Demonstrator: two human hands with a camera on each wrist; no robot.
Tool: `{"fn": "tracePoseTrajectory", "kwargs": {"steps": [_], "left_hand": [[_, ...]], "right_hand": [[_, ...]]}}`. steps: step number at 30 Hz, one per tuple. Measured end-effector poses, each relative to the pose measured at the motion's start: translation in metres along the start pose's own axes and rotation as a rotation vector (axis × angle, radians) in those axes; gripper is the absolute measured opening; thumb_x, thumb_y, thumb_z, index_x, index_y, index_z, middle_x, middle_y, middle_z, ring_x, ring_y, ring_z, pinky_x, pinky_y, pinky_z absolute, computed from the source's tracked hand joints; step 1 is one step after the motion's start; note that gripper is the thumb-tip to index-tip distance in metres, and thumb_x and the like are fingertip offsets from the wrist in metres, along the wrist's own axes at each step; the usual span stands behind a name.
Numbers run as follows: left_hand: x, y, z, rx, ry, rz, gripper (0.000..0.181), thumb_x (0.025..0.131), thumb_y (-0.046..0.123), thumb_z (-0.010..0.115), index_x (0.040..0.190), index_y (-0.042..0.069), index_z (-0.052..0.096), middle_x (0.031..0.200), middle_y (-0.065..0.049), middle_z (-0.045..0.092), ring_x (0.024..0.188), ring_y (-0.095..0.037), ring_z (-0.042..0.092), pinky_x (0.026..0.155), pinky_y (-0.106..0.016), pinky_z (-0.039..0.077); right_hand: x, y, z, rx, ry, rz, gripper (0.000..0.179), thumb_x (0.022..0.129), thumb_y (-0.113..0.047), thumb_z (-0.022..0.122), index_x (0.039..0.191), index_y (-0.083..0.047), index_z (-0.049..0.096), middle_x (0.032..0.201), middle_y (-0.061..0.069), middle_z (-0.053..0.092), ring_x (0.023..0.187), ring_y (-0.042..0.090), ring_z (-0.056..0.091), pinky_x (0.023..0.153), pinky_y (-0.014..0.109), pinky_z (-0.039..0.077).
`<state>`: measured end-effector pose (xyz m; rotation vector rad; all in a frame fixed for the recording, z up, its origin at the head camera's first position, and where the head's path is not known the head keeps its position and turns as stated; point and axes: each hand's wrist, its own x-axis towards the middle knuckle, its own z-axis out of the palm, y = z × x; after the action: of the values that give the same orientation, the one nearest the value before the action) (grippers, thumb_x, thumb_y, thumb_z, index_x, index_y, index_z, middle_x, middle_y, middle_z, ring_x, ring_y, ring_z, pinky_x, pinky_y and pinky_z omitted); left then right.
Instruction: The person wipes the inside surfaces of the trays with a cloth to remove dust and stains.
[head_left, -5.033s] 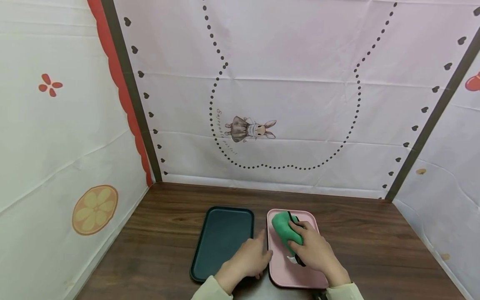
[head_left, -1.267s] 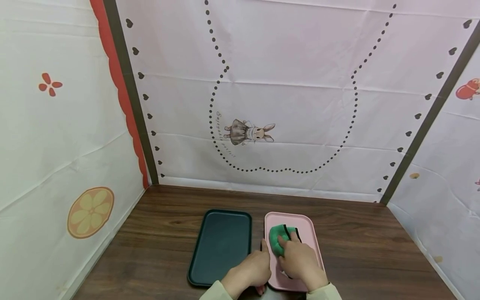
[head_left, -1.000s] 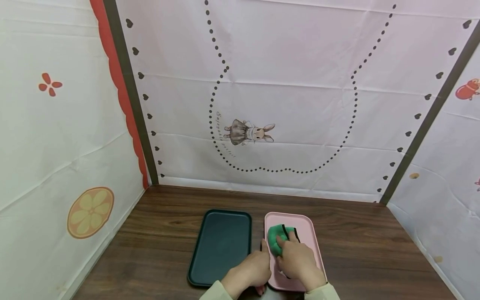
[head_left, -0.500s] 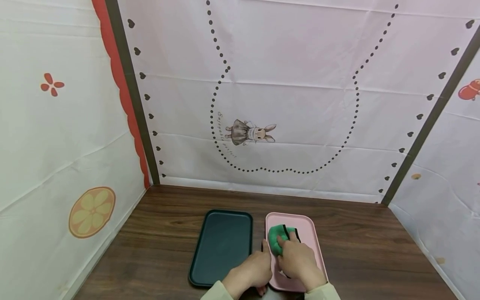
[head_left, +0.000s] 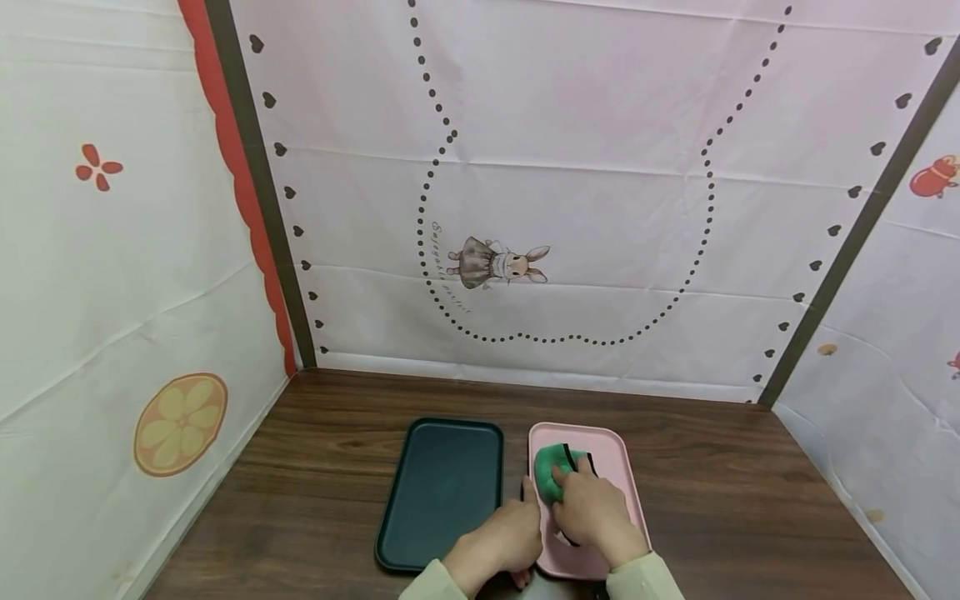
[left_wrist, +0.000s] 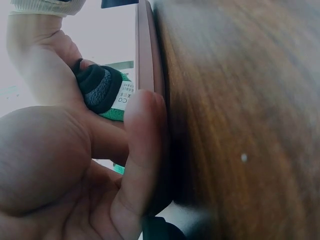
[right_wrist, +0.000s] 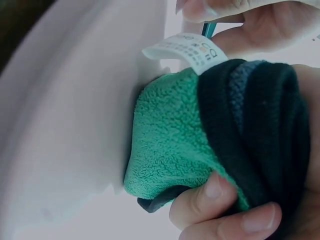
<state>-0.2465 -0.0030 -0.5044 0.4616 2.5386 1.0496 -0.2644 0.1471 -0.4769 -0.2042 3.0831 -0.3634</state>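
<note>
The green cloth point(head_left: 548, 478) has moved nearer the person on the pink tray point(head_left: 611, 454), pinched by the right hand point(head_left: 597, 512); wiping seems unfinished, the remainder unclear, and the left hand point(head_left: 510, 536) touches the edge, its grip impossible to tell.

Head view looks down; closer wrist views share the cloth point(right_wrist: 170, 120).

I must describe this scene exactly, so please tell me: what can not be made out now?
Head view: part of the green cloth, covered by the right hand.
Head view: the near right corner of the pink tray, behind the right sleeve.
Right wrist view: most wording on the white label, too small and blurred.
Left wrist view: a dark thing, cut off by the bottom edge.
</note>
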Motion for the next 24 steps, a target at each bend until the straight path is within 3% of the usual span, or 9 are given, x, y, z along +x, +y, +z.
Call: {"fn": "tracePoseTrajectory", "kwargs": {"steps": [24], "left_hand": [[-0.001, 0.002, -0.002, 0.0, -0.011, -0.013, 0.076, 0.098, -0.002, 0.053, 0.16, -0.013, 0.012, 0.052, -0.007, 0.06, 0.032, -0.01, 0.053, 0.036, -0.027, 0.047]], "right_hand": [[0.019, 0.0, -0.006, 0.017, -0.045, 0.012, 0.054, 0.087, -0.022, 0.073, 0.14, -0.017, 0.067, 0.145, 0.028, 0.054, 0.087, 0.042, 0.07, 0.063, 0.054, 0.056]]}}
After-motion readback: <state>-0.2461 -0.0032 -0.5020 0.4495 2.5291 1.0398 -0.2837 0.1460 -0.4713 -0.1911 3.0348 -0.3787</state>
